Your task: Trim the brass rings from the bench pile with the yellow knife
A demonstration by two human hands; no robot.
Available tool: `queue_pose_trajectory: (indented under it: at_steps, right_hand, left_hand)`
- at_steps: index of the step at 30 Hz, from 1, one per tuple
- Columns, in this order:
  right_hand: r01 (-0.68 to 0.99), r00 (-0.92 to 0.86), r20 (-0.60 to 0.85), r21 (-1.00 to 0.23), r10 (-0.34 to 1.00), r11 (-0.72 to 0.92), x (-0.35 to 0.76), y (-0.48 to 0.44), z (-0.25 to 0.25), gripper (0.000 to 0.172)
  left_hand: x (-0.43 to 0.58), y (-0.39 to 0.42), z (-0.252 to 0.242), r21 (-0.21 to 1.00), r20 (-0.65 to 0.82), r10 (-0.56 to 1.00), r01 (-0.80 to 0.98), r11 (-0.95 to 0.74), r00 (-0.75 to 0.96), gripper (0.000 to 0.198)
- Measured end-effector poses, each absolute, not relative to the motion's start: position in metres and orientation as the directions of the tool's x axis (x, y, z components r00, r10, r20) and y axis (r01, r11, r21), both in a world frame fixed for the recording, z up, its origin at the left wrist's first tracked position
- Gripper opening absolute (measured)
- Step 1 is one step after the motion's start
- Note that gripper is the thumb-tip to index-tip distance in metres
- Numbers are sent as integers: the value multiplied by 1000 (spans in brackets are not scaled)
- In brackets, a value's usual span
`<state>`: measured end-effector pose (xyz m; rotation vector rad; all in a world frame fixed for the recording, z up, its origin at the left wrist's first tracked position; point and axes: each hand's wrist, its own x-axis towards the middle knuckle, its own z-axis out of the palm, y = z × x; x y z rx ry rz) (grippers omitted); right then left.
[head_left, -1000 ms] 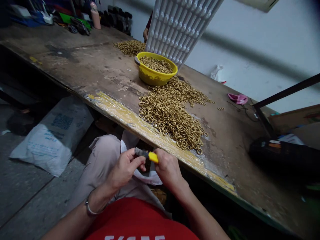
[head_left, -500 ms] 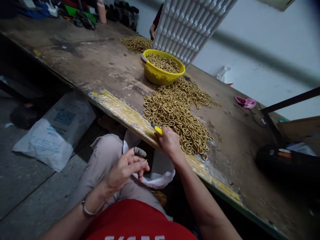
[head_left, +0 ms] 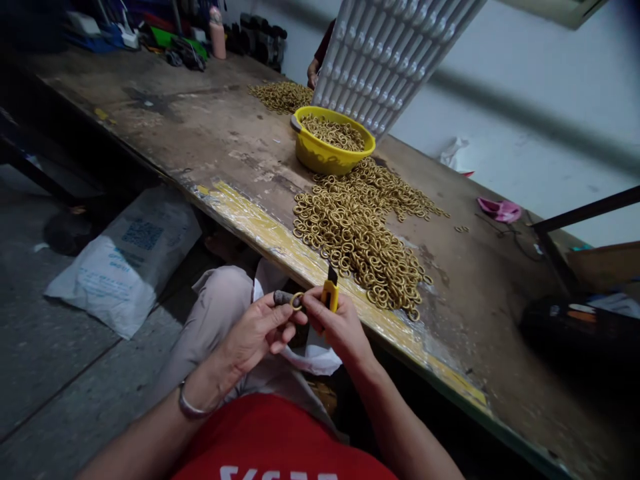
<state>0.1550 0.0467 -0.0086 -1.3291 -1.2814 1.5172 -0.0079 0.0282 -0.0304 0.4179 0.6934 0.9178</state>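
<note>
Ring (head_left: 297,301), stiff and probably light, sits pinched by its rim between left hand (head_left: 253,330) and right hand (head_left: 340,327), which also clasps a knife (head_left: 330,293), below the tabletop (head_left: 260,230)'s near edge.

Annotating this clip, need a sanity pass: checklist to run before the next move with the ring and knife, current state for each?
1. Hold on the small brass-coloured ring, pinched between left hand and right hand: ok.
2. Grip on the yellow-handled utility knife, in the right hand: ok.
3. Blade clear of fingers, tip pointing up: ok.
4. Protection: grey fingertip cover on the left hand, beside the ring: ok.
5. Blade set against the ring: not ok, it stands apart from it.
6. Ring surface condition: cannot tell, too small.
</note>
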Motion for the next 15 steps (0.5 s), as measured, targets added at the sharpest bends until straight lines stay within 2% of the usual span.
queue_pose_trajectory:
  at_steps: [5,7,9,12,15]
  right_hand:
    - [44,-207,-269,-963,941,-265,150,35,-12,31]
    - [135,-237,-183,-979,954,-155,152,33,-8,29]
    - [309,-281,-45,-950,959,46,157,30,-3,25]
    - [589,-364,81,-752,928,296,165,26,3,14]
    - [746,-400,67,-555,914,367,169,24,5,20]
  left_hand:
    - [-6,21,-22,602,-338,834,-581,548,436,31]
    - [-5,19,-18,613,-344,845,-584,532,408,31]
    - [-4,17,-15,645,-343,863,-575,504,371,33]
    - [-2,14,-14,720,-326,880,-513,468,346,34]
    - [-2,12,-18,797,-296,901,-438,416,316,33]
